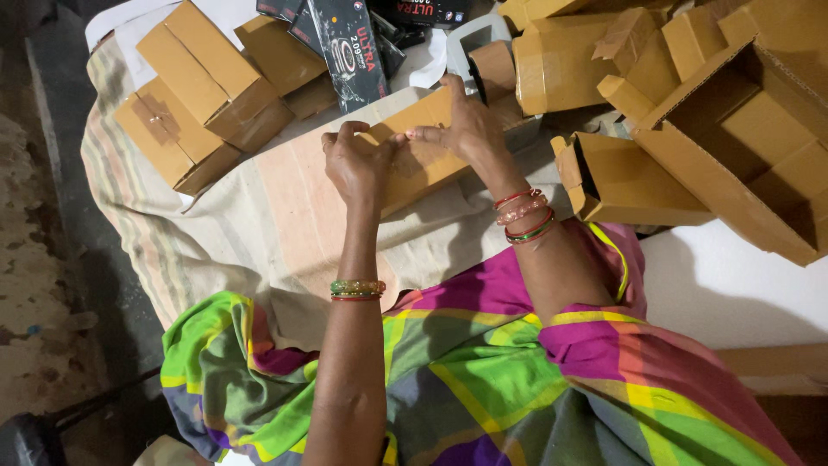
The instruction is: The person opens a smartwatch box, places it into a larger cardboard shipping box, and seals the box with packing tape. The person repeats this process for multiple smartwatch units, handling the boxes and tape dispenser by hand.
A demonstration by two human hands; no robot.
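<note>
Striped cloth (pixel 216 233) lay underneath; left hand (pixel 358 164) and right hand (pixel 466 129) both pinched a flat cardboard box (pixel 423 160), fingers pressed together.

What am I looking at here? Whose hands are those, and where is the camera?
The camera sits on a person's head and looks down, so you see what that person sees. There is no machine, just two bare hands with bangles on the wrists. The left hand and the right hand both grip one flat brown cardboard box, which rests on a striped cloth. The bright cloth at the bottom is the person's own clothing. Around the hands lie many more things: closed cardboard boxes on the left, open cardboard boxes piled on the right, and dark printed packages at the top.
</note>
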